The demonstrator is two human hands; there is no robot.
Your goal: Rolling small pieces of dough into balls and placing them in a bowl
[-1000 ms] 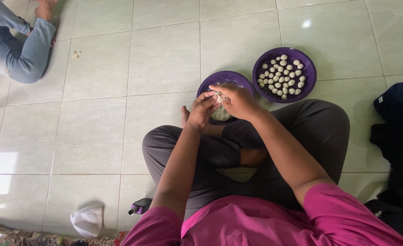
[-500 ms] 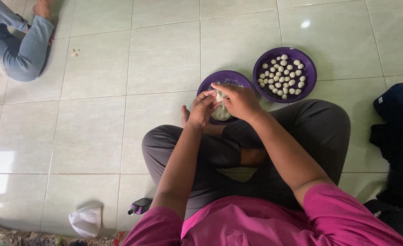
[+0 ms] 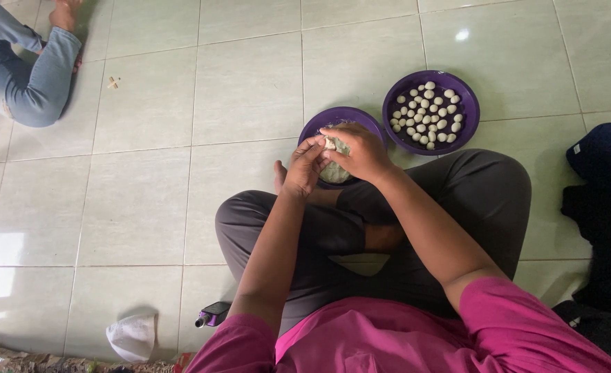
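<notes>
Very little has shifted over the last second: both hands hover in the same spot above the nearer purple bowl, and the only real difference is in the fingers, which have closed in tighter around a small piece of pale dough. Judging from that, the person is in the middle of shaping one piece, with the pinching and rolling going on rather than finished.

The left hand comes up from below, fingers bent and bunched, its tips meeting the dough from the left side. The right hand curls over from the right, fingers half closed, thumb and forefinger pinching the same small piece (so the dough sits squeezed between the two sets of fingertips, touching both).

Just beneath the hands, a larger lump of dough rests in the nearer bowl, mostly hidden by the palms. Just beside that bowl, to the right and a little further off, the second purple bowl holds a scatter of small white dough balls, well apart from the hands.

The person sits cross-legged on the tiled floor; another person's jeans-clad leg shows at the top left corner.
</notes>
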